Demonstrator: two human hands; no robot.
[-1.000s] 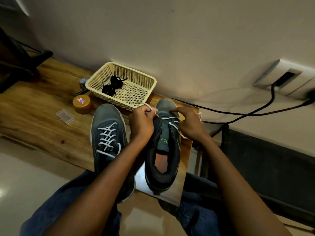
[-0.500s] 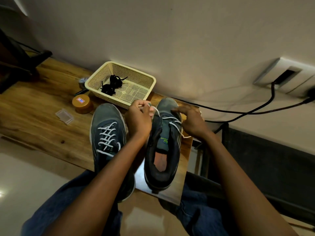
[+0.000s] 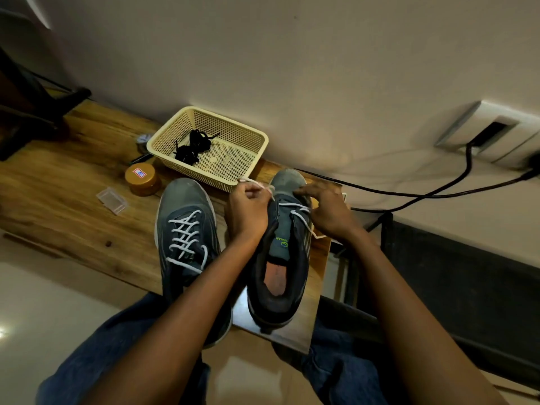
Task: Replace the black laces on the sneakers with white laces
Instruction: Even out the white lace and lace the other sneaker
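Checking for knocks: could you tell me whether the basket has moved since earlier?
No; the basket stays beside the amber jar, by the wall.

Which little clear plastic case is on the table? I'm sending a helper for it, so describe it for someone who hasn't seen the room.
Start at the wooden table against the wall, then find the cream mesh basket and the round amber jar beside it. The clear plastic case lies flat just left of that jar. It is the only see-through, rectangular thing there.
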